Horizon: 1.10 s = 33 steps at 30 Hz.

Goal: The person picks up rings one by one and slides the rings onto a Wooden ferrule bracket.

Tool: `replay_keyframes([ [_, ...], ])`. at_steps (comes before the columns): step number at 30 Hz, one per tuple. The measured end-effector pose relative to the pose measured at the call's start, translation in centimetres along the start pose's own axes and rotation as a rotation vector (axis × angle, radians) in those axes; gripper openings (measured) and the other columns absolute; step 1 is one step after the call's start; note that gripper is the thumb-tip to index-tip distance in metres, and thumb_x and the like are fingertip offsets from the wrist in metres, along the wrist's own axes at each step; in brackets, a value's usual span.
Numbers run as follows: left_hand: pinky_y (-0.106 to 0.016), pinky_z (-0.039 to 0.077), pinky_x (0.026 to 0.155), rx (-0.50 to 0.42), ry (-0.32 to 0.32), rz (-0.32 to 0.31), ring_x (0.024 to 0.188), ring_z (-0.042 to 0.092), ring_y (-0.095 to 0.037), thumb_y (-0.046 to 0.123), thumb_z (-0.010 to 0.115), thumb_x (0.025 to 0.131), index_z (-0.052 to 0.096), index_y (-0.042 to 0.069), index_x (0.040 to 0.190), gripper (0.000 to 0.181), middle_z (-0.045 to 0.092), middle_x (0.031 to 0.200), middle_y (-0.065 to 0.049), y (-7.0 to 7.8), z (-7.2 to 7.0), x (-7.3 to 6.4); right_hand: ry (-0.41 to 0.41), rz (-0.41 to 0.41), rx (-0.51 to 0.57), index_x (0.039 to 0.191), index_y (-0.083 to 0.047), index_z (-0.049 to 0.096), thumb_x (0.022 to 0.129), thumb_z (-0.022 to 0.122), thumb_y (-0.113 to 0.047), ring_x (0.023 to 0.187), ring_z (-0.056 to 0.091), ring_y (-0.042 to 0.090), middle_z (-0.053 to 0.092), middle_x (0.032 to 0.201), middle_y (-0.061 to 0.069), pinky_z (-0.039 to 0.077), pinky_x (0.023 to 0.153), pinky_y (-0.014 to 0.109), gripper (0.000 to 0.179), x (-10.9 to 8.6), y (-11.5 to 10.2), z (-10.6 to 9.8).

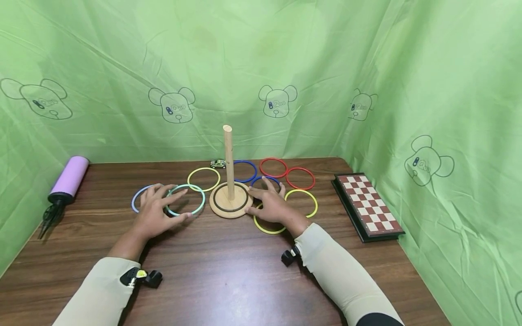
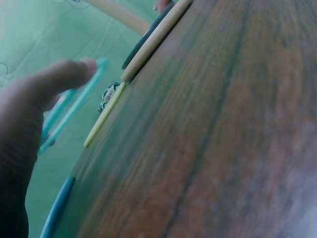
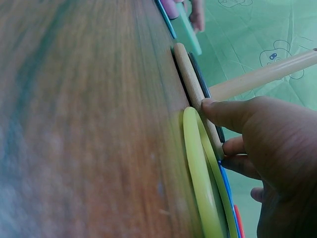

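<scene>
A wooden ring stand has a round base (image 1: 222, 198) and an upright peg (image 1: 229, 163), with a thin black ring (image 2: 146, 37) lying on the base around the peg. My left hand (image 1: 154, 215) holds a mint-green ring (image 1: 204, 201) between thumb and fingers, raised off the table to the left of the stand. Under that hand lies a light-blue ring (image 1: 132, 201), partly covered. At the stand's right side, my right hand (image 1: 272, 203) grips the base's edge with thumb and fingertips (image 3: 210, 105). Yellow rings (image 3: 198, 168) lie by that hand, one partly beneath it.
A yellow ring (image 1: 204, 169) lies left of the peg, a small toy car (image 1: 218, 164) behind it. Blue rings (image 1: 256, 171) and red rings (image 1: 274, 159) are spread behind the right hand. A purple hand pump (image 1: 69, 176) lies far left, a checkered board (image 1: 371, 203) far right. Green curtain surrounds the table.
</scene>
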<state>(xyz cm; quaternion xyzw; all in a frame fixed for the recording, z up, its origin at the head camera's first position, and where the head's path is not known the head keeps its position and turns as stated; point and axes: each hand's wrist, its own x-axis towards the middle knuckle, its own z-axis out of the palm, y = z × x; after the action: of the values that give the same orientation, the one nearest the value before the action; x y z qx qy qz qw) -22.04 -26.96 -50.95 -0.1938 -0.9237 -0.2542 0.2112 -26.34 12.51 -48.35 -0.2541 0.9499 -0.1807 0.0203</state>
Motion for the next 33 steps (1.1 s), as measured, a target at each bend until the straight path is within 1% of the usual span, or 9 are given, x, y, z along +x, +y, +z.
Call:
replay_keyframes([
  [2,-0.078,0.027,0.11,-0.017,0.04,0.02,0.132,0.045,-0.047,0.038,0.098,0.074,0.076,0.021,0.141,0.073,0.063,0.146,-0.025,0.2,-0.1,0.1,0.0,-0.004,0.004,0.157,-0.024,0.062,0.1,0.076,-0.054,0.172,0.013,0.042,0.058,0.165,-0.003,0.003,0.124,0.087,0.067,0.0,0.0,0.0],
  [4,-0.077,0.028,0.109,-0.031,0.066,0.031,0.13,0.046,-0.049,0.036,0.098,0.072,0.077,0.02,0.14,0.073,0.063,0.145,-0.026,0.4,-0.3,0.3,0.001,-0.008,0.008,0.157,-0.024,0.062,0.1,0.076,-0.054,0.172,0.013,0.042,0.058,0.165,-0.002,0.003,0.124,0.088,0.067,0.0,0.0,0.0],
  [11,-0.076,0.032,0.108,-0.055,0.122,0.062,0.128,0.052,-0.053,0.033,0.098,0.07,0.077,0.02,0.139,0.074,0.063,0.144,-0.027,1.3,-0.7,0.9,0.003,-0.01,0.011,0.159,-0.024,0.06,0.099,0.077,-0.054,0.172,0.014,0.042,0.058,0.165,-0.002,0.003,0.125,0.087,0.069,0.0,0.0,0.0],
  [15,-0.075,0.033,0.108,-0.096,0.153,0.091,0.128,0.053,-0.054,0.032,0.098,0.07,0.077,0.017,0.139,0.073,0.064,0.144,-0.028,2.0,-1.0,1.6,0.0,0.001,0.022,0.159,-0.024,0.06,0.099,0.078,-0.053,0.172,0.013,0.042,0.057,0.165,-0.003,0.002,0.125,0.087,0.069,0.0,0.0,0.0],
  [18,-0.072,0.033,0.107,-0.135,0.179,0.103,0.126,0.054,-0.054,0.028,0.098,0.07,0.077,0.016,0.138,0.073,0.064,0.142,-0.03,2.6,-1.4,2.0,0.002,0.005,0.018,0.159,-0.024,0.06,0.099,0.078,-0.053,0.172,0.013,0.041,0.057,0.165,-0.003,0.002,0.125,0.086,0.069,0.1,0.0,0.1],
  [21,-0.066,0.034,0.103,-0.166,0.212,0.108,0.123,0.055,-0.055,0.025,0.098,0.069,0.078,0.017,0.139,0.073,0.064,0.14,-0.031,3.2,-1.8,2.6,0.004,0.005,0.014,0.158,-0.024,0.06,0.099,0.078,-0.053,0.172,0.013,0.041,0.058,0.165,-0.003,0.003,0.125,0.086,0.069,0.1,0.0,0.1],
  [25,-0.062,0.035,0.1,-0.182,0.257,0.097,0.121,0.056,-0.052,0.023,0.098,0.068,0.078,0.017,0.139,0.074,0.065,0.139,-0.031,3.8,-2.6,3.4,-0.007,0.006,0.012,0.158,-0.024,0.061,0.099,0.077,-0.054,0.172,0.012,0.042,0.057,0.165,-0.004,0.002,0.125,0.087,0.068,0.1,0.0,0.1],
  [28,-0.061,0.034,0.103,-0.201,0.291,0.086,0.123,0.057,-0.05,0.022,0.098,0.067,0.078,0.016,0.138,0.074,0.065,0.14,-0.029,4.4,-3.4,4.3,-0.018,0.007,0.004,0.158,-0.024,0.061,0.1,0.076,-0.055,0.172,0.011,0.042,0.057,0.166,-0.004,0.002,0.124,0.087,0.068,0.1,0.1,0.2],
  [33,-0.059,0.035,0.102,-0.243,0.342,0.089,0.124,0.058,-0.05,0.022,0.096,0.07,0.078,0.013,0.138,0.07,0.065,0.14,-0.029,5.8,-4.7,6.0,-0.017,0.012,-0.001,0.158,-0.024,0.061,0.1,0.075,-0.057,0.172,0.01,0.041,0.056,0.166,-0.005,0.002,0.125,0.086,0.068,0.1,0.1,0.2],
])
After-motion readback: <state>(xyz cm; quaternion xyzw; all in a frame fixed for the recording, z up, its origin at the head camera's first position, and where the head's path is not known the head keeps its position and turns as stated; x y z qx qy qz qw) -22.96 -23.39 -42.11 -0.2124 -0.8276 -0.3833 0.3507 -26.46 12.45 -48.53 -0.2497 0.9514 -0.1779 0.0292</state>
